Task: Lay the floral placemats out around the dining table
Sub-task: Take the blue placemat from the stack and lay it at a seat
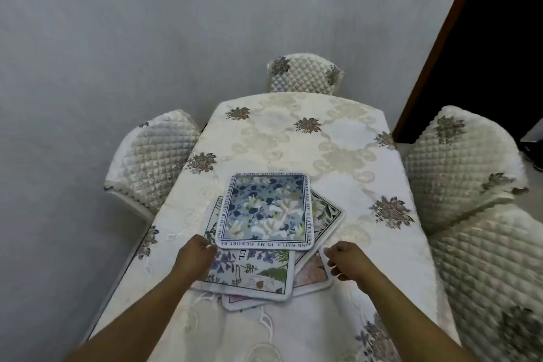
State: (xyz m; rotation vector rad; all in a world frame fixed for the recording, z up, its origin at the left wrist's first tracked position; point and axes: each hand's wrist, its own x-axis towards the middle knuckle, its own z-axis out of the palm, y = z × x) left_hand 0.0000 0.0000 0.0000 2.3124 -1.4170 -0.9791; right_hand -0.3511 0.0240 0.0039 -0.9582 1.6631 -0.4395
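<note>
A loose stack of floral placemats lies on the near middle of the dining table. On top is a blue-and-white flower placemat with a lettered border. Under it, nearer me, a placemat with purple flowers and a fern sticks out, and a pink-toned placemat shows at the right. A green-leaf placemat peeks out at the stack's right. My left hand rests on the stack's left edge, fingers curled at the top mat's near-left corner. My right hand pinches the pink placemat's right corner.
The table wears a cream embroidered cloth with brown flower motifs. Quilted chairs stand at the left, the far end and the right, with another at the near right. A grey wall runs along the left; a dark doorway opens at the far right.
</note>
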